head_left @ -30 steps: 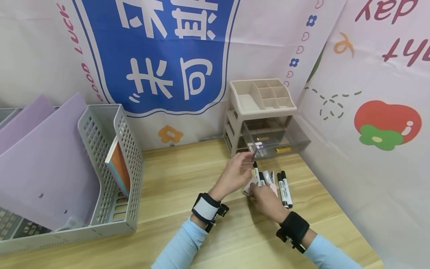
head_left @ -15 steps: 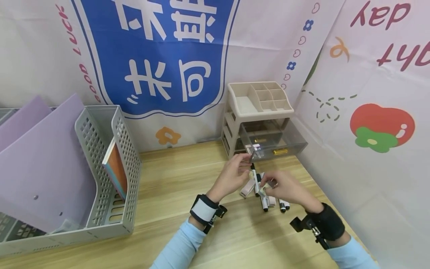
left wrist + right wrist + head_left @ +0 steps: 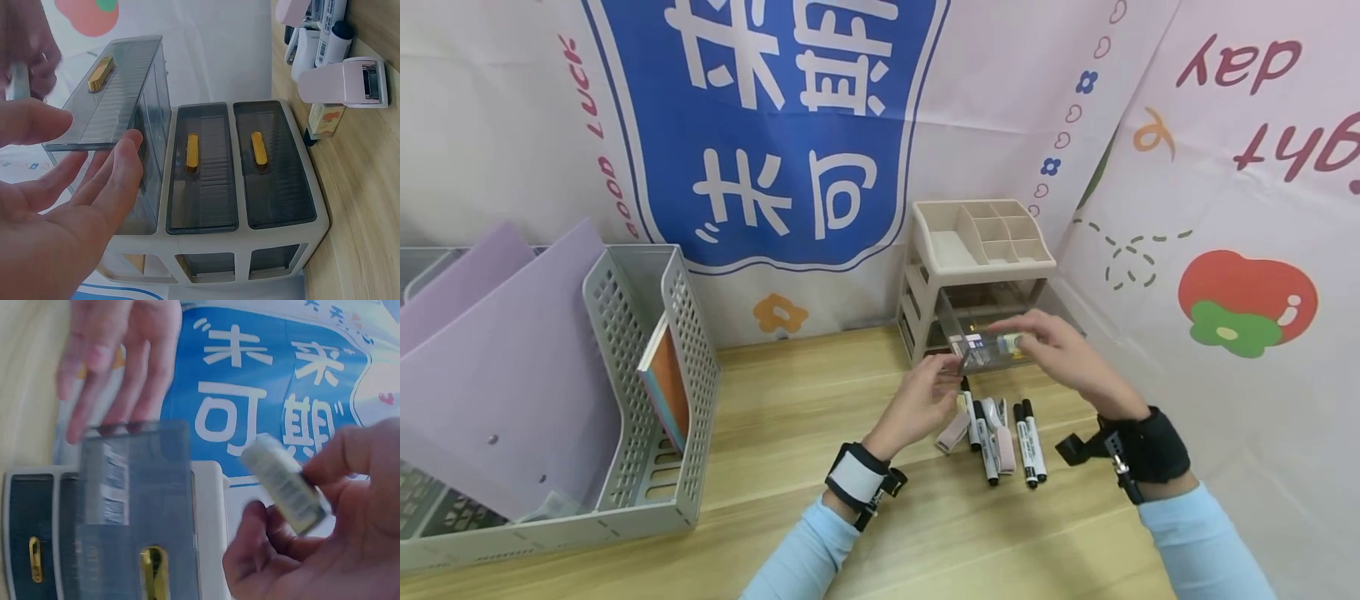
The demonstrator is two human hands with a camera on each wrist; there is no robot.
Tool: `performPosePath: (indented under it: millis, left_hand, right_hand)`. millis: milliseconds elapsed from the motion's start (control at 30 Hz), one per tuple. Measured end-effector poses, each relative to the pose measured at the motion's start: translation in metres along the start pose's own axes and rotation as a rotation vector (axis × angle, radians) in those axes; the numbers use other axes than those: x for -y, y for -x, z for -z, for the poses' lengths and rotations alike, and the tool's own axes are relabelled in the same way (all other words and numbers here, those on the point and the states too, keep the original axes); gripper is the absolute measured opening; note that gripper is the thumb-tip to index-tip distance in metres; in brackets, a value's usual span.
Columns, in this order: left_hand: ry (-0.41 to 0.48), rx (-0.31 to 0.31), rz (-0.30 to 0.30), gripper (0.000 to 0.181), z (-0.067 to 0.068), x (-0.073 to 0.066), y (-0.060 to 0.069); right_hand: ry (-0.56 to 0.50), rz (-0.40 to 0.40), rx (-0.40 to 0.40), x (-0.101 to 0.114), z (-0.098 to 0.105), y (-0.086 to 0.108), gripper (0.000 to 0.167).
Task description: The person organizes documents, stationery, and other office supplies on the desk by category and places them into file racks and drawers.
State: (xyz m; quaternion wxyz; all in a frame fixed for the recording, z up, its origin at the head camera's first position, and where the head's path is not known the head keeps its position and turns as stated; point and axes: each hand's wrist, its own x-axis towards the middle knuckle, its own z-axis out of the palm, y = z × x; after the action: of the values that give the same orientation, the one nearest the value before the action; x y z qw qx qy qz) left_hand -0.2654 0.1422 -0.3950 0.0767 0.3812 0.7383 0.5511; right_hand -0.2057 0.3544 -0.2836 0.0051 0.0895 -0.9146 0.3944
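Note:
In the head view my left hand [image 3: 917,408] is at the left front corner of the pulled-out clear drawer [image 3: 950,315]. The left wrist view has its fingertips touching the drawer side [image 3: 150,125], the fingers relaxed and thumb apart. My right hand [image 3: 1063,354] is over the drawer, pinching a small pale-and-yellow block [image 3: 284,484] between thumb and fingers. Below the drawer, several black-capped markers [image 3: 985,442] lie beside a pink stapler-like item [image 3: 1004,450] and another pink item [image 3: 953,432]. Small packets [image 3: 976,343] are inside the drawer.
The beige drawer unit [image 3: 928,292], with an open compartment top, stands at the table's back right. A grey file rack [image 3: 692,492] holding purple folders [image 3: 535,400] and an orange-covered book [image 3: 664,383] stands left. Printed cloth walls are behind and right.
My right hand has gone from the items on the table up to the drawer, with the small block now in its fingers. The left hand has stayed at the drawer corner.

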Motion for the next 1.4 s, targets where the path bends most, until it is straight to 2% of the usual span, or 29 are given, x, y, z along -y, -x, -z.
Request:
performPosePath:
  millis: [167,267,467,600,733,833,1000,1167,1267,1333,1400]
  left_hand:
    - [0.003,0.0,-0.007,0.048,0.002,0.0,0.0]
    - [0.003,0.0,-0.003,0.048,0.003,0.0,0.0]
    - [-0.014,0.015,0.0,0.047,0.001,-0.001,0.0]
    - [-0.018,0.026,0.004,0.047,0.0,-0.002,0.0]
    - [-0.024,0.019,0.011,0.047,0.0,-0.002,0.0]
    - [-0.022,0.005,0.011,0.046,0.0,-0.002,0.0]
    - [-0.011,-0.029,-0.001,0.046,-0.002,-0.002,-0.002]
    - [-0.001,-0.054,-0.005,0.046,-0.001,0.0,-0.003]
    - [-0.008,-0.064,-0.007,0.046,0.0,0.0,-0.004]
    - [-0.013,-0.056,-0.003,0.047,0.0,0.0,-0.003]
    - [-0.017,-0.038,0.0,0.047,-0.002,0.0,-0.002]
  right_hand:
    - [-0.039,-0.08,0.007,0.009,0.012,-0.021,0.041]
    - [0.026,-0.087,0.009,0.008,0.011,-0.037,0.04]
    - [0.092,-0.13,0.014,-0.012,0.005,-0.061,0.028]
    - [0.087,-0.168,0.033,-0.027,0.005,-0.068,0.021]
    - [0.104,-0.183,0.089,-0.035,0.006,-0.072,0.02]
    - [0.162,-0.173,0.156,-0.037,0.007,-0.076,0.02]
    - [0.336,-0.102,0.253,-0.039,0.012,-0.084,0.015]
    - [0.405,-0.054,0.304,-0.039,0.013,-0.093,0.014]
    - [0.433,-0.035,0.227,-0.039,0.011,-0.093,0.013]
    - [0.437,-0.005,0.107,-0.038,0.009,-0.086,0.012]
    - [0.413,0.05,-0.033,-0.036,0.004,-0.07,0.011]
